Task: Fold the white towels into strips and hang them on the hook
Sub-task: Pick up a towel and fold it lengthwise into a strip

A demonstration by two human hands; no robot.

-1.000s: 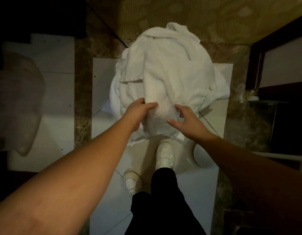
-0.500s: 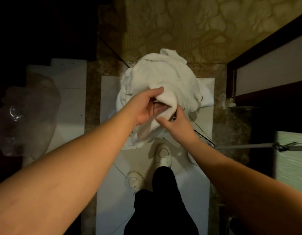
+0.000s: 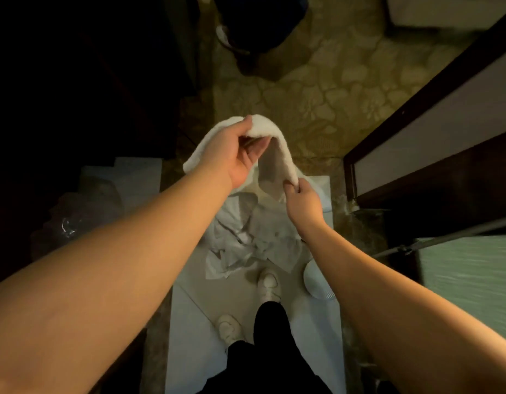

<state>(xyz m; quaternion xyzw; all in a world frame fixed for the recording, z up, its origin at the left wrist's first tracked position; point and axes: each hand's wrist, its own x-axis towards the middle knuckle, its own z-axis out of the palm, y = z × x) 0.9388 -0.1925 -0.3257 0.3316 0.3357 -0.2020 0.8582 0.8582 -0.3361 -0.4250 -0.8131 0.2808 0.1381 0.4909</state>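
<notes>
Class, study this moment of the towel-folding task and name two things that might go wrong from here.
1. The fluffy white towel is held only along one edge, by the left hand and the pinching right hand; it might slip.
2. Its hanging part could drag against the crumpled white towel pile below.

The towel [image 3: 270, 132] held up at centre is plain white, and the heap of towels [image 3: 246, 237] beneath it is white with grey creases. At 12 to 1 o'clock the carpet [image 3: 331, 89] is olive-gold with a pale leaf pattern. At 6 o'clock, black trousers [image 3: 270, 336] meet off-white shoes [image 3: 268, 282] on pale grey-white floor tiles [image 3: 195, 322].
</notes>
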